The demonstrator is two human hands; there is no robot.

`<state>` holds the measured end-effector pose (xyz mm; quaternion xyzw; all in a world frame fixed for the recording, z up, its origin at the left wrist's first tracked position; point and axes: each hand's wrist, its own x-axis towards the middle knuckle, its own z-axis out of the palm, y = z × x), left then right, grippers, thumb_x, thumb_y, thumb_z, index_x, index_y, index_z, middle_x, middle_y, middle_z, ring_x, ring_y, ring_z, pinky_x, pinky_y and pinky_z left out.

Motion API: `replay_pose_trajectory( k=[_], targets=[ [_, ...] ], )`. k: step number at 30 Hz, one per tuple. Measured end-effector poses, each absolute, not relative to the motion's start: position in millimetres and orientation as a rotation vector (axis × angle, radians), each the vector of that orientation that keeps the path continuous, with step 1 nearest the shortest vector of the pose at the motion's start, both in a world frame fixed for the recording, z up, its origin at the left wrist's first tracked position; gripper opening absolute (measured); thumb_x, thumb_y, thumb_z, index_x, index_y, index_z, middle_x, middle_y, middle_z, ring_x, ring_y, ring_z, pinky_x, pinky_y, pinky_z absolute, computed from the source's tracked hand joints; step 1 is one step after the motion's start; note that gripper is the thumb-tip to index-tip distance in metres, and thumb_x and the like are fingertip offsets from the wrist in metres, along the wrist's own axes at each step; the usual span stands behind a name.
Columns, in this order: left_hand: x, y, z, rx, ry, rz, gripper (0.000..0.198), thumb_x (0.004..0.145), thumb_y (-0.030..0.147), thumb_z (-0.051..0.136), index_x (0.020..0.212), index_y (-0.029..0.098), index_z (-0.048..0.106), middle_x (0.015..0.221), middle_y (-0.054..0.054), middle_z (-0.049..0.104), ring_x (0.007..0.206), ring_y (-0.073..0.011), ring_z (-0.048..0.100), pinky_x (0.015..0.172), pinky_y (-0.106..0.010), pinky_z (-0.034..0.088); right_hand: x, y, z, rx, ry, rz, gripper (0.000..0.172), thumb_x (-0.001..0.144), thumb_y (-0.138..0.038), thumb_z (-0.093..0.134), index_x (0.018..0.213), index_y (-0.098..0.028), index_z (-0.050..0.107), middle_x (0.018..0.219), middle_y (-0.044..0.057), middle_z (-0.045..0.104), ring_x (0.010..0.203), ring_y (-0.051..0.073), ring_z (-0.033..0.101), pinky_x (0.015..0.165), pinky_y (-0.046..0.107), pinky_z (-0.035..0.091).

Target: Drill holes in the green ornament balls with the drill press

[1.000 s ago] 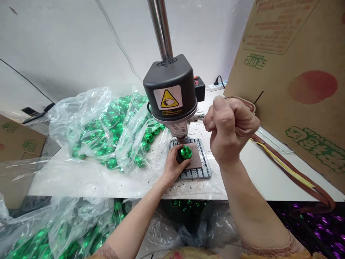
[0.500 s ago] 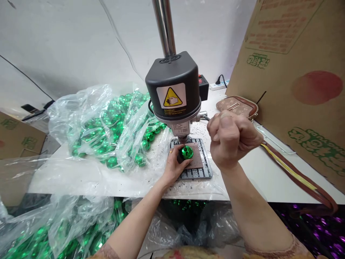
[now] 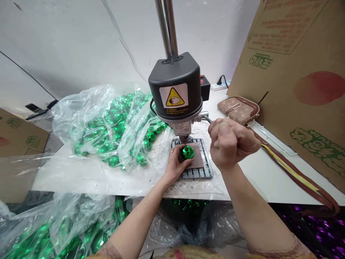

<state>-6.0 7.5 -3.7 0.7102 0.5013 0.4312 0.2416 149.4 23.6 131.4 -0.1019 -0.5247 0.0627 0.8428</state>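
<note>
- Our left hand (image 3: 175, 164), thumb and fingers curved, gripped the green ball (image 3: 188, 152) over a brown board (image 3: 198, 162), beneath the drill (image 3: 175, 90).
- Our right hand (image 3: 231, 142) was curled tightly round the lever (image 3: 207, 118).
- Drilling seemed the step in hand; we judged the next move needed a steady ball and an even pull.

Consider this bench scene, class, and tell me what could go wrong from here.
The left hand holds the green ball just below the machine head, so it might get hurt if anything slips.
The round ball could roll on the flat pad.
Loose clear plastic lies close beside the slotted base and might snag.
</note>
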Motion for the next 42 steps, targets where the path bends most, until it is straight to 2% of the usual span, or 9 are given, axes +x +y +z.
replay_pose_trajectory(
  k=[21, 27, 32, 34, 36, 38, 42],
  targets=[
    [-5, 6, -2, 1.931, 1.362, 1.190, 0.048, 0.080, 0.023, 0.080, 0.123, 0.022, 0.058, 0.120, -0.008, 0.066, 0.113, -0.0267, 0.062, 0.096, -0.041, 0.050, 151, 21, 111, -0.187, -1.158, 0.050, 0.046, 0.086, -0.007, 0.054, 0.060, -0.019, 0.018, 0.051, -0.007, 0.025, 0.045, 0.003, 0.026, 0.044, 0.025, 0.027],
    [-1, 7, -3, 1.925, 1.437, 1.196, 0.050, 0.078, 0.022, 0.081, 0.123, 0.022, 0.059, 0.119, -0.008, 0.068, 0.112, -0.0274, 0.063, 0.097, -0.043, 0.051, 146, 15, 152, -0.397, -1.034, 0.244, 0.048, 0.091, -0.018, 0.059, 0.054, -0.019, 0.029, 0.049, -0.007, 0.025, 0.042, 0.004, 0.029, 0.044, 0.028, 0.021],
    [2, -16, 1, 1.961, 1.559, 1.400, 0.048, 0.082, 0.027, 0.078, 0.126, 0.024, 0.058, 0.112, -0.007, 0.068, 0.106, -0.0255, 0.067, 0.092, -0.042, 0.057, 147, 20, 180, -0.539, -1.068, 0.308, 0.048, 0.093, -0.033, 0.061, 0.057, -0.024, 0.030, 0.049, -0.004, 0.031, 0.044, 0.010, 0.030, 0.044, 0.034, 0.027],
    [0, -43, -3, 2.138, 1.443, 1.528, 0.048, 0.084, 0.028, 0.077, 0.129, 0.025, 0.058, 0.119, -0.010, 0.066, 0.109, -0.0255, 0.068, 0.092, -0.041, 0.058, 148, 22, 180, -0.540, -1.074, 0.308, 0.048, 0.092, -0.039, 0.062, 0.058, -0.024, 0.031, 0.050, -0.004, 0.033, 0.045, 0.012, 0.031, 0.045, 0.036, 0.029],
    [-5, -75, -14, 2.412, 1.178, 1.501, 0.047, 0.086, 0.027, 0.075, 0.131, 0.028, 0.059, 0.130, -0.012, 0.062, 0.112, -0.0253, 0.068, 0.090, -0.037, 0.059, 149, 23, 179, -0.507, -1.079, 0.306, 0.047, 0.092, -0.038, 0.062, 0.058, -0.025, 0.032, 0.050, -0.004, 0.034, 0.044, 0.012, 0.032, 0.046, 0.036, 0.030],
    [-11, -104, -31, 2.703, 0.883, 1.280, 0.046, 0.087, 0.028, 0.074, 0.131, 0.031, 0.061, 0.135, -0.012, 0.061, 0.109, -0.0244, 0.068, 0.088, -0.034, 0.059, 149, 24, 177, -0.482, -1.080, 0.301, 0.046, 0.092, -0.034, 0.062, 0.058, -0.025, 0.033, 0.049, -0.004, 0.034, 0.043, 0.012, 0.032, 0.045, 0.035, 0.030],
    [-24, -132, -67, 3.044, 0.590, 0.938, 0.042, 0.091, 0.029, 0.067, 0.132, 0.032, 0.059, 0.130, -0.013, 0.068, 0.113, -0.0240, 0.067, 0.100, -0.042, 0.056, 148, 25, 177, -0.438, -1.060, 0.284, 0.046, 0.092, -0.027, 0.062, 0.057, -0.024, 0.033, 0.047, -0.006, 0.033, 0.041, 0.011, 0.032, 0.043, 0.034, 0.028]
  ],
)
